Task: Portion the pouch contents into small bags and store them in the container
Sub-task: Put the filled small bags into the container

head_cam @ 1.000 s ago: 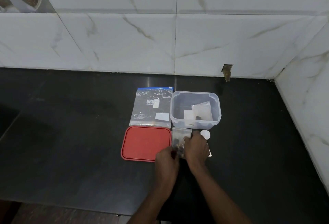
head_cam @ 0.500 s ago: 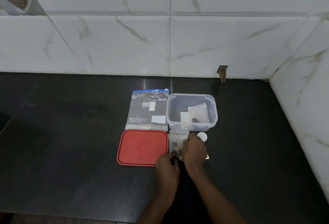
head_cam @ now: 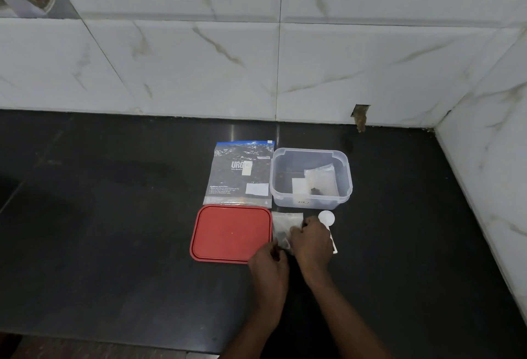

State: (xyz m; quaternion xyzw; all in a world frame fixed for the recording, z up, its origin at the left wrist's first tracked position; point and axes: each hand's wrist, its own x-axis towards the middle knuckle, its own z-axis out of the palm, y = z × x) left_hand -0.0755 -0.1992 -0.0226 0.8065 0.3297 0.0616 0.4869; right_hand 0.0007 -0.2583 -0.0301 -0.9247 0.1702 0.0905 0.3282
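Left hand (head_cam: 268,266), right hand (head_cam: 312,240) barely shifted, fingers clamped on small bag (head_cam: 285,223); red lid (head_cam: 231,233) beside; spoon (head_cam: 326,218) half-hidden; container (head_cam: 346,164) behind.

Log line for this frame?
left hand, right hand: grip small bag | container: open, filled bag inside | red lid: off

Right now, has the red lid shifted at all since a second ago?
No. The red lid lies where it did, just in front of the pouch, by the container's near left corner.

Dim, bluish light — soft glare streaks on the black table (head_cam: 114,216) at upper centre. Tile lines bow toward the frame edges; slight overall softness, no hard shadows.
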